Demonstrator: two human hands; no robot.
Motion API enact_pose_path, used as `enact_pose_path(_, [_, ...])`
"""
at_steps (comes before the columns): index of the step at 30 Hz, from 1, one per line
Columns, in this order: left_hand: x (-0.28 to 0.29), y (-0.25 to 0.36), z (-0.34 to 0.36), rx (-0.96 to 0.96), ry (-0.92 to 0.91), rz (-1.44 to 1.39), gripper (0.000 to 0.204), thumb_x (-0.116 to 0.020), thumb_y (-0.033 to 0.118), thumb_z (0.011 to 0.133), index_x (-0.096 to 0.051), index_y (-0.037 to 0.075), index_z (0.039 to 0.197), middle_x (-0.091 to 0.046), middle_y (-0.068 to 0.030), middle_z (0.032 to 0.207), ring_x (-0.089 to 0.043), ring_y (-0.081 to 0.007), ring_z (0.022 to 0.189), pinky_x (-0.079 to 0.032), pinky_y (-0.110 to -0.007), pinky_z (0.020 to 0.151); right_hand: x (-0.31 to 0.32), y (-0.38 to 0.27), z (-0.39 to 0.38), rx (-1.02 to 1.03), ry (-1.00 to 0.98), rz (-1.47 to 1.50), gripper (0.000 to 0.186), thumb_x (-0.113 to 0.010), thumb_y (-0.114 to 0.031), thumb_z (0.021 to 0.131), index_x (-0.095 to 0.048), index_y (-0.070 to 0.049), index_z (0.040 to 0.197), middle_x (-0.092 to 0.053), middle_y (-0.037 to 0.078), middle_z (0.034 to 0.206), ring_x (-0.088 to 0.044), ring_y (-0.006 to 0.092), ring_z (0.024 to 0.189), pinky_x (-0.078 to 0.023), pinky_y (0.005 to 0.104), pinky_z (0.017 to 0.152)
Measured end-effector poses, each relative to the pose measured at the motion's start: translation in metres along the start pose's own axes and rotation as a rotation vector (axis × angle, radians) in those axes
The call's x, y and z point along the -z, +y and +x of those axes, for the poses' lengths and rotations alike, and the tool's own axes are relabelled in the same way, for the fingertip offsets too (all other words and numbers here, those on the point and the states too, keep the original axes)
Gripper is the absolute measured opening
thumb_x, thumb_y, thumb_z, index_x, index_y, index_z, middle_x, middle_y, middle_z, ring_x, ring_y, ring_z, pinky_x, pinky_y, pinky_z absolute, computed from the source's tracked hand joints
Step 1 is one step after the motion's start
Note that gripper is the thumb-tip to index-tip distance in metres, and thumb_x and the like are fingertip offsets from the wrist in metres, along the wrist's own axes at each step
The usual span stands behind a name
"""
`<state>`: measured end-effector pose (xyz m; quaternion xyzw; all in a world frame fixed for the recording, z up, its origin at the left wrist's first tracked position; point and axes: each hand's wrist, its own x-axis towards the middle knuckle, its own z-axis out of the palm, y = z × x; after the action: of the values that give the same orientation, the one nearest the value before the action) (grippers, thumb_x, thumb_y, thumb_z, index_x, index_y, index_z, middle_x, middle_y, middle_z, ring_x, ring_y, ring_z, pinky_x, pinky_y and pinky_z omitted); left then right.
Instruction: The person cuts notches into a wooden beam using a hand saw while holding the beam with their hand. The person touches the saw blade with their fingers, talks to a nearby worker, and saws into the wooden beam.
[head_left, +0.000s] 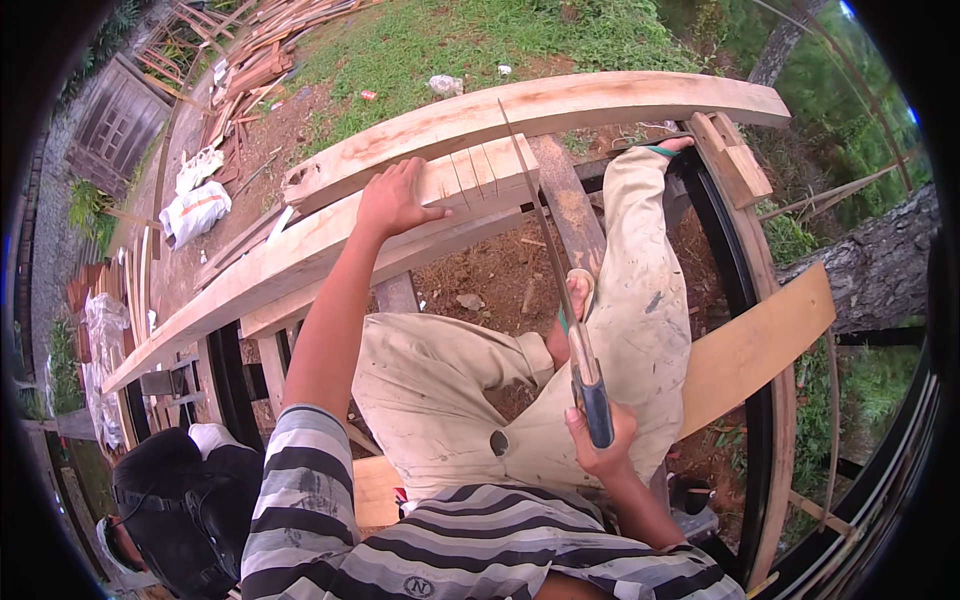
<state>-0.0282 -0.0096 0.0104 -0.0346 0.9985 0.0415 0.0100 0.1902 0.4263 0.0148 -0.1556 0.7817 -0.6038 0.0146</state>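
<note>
My left hand [400,200] grips a pale wooden beam [250,275] from above, just left of several thin saw cuts [470,172] near the beam's right end. My right hand [605,440] holds the handle [597,405] of a long hand saw, whose blade [545,240] points forward across that end of the beam. A thicker beam [660,95] lies just beyond. My legs [630,250] in stained beige trousers are spread below, with a sandalled foot beside the saw.
A board [750,350] lies at the right beside a tree trunk [860,265] and black metal rails. A black backpack [175,495] sits at lower left. Stacked timber [245,80], white sacks [195,215] and grass with litter lie beyond the beams.
</note>
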Motion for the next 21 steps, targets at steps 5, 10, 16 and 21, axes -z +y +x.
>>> enact_pose_path(5, [-0.001,0.003,0.0,-0.022,0.003,0.027,0.109,-0.088,0.075,0.075,-0.055,0.007,0.153,-0.067,-0.0156,0.15,-0.063,-0.0354,0.139,-0.05,-0.052,0.116,-0.019,0.024,0.07,-0.027,-0.019,0.061,0.023,-0.081,-0.017,0.101,-0.07,0.001,0.091,-0.057,0.008,0.061,-0.059,0.0213,0.051,-0.046,0.0356,0.054])
enact_pose_path(10, [0.001,0.008,0.0,-0.007,-0.006,0.043,0.109,-0.087,0.075,0.076,-0.054,0.007,0.155,-0.066,-0.0146,0.149,-0.062,-0.0345,0.141,-0.049,-0.051,0.118,-0.026,0.044,0.06,-0.021,-0.014,0.077,0.028,-0.081,-0.018,0.101,-0.072,0.006,0.112,-0.06,0.01,0.063,-0.063,0.0221,0.053,-0.05,0.0368,0.056])
enact_pose_path(16, [0.003,0.004,-0.004,0.013,-0.007,0.025,0.11,-0.088,0.075,0.076,-0.054,0.007,0.155,-0.066,-0.0147,0.149,-0.061,-0.0338,0.142,-0.049,-0.05,0.119,-0.032,0.06,0.061,0.035,-0.001,0.119,0.027,-0.08,-0.016,0.101,-0.072,0.006,0.114,-0.062,0.01,0.064,-0.064,0.0224,0.054,-0.051,0.0377,0.057])
enact_pose_path(21, [0.002,0.001,-0.001,0.014,-0.021,0.012,0.112,-0.089,0.073,0.074,-0.055,0.004,0.155,-0.065,-0.0202,0.151,-0.063,-0.0386,0.139,-0.05,-0.052,0.117,-0.033,0.069,0.058,-0.002,-0.01,0.114,0.016,-0.078,-0.013,0.1,-0.07,0.001,0.097,-0.062,0.008,0.065,-0.062,0.0175,0.055,-0.05,0.035,0.057])
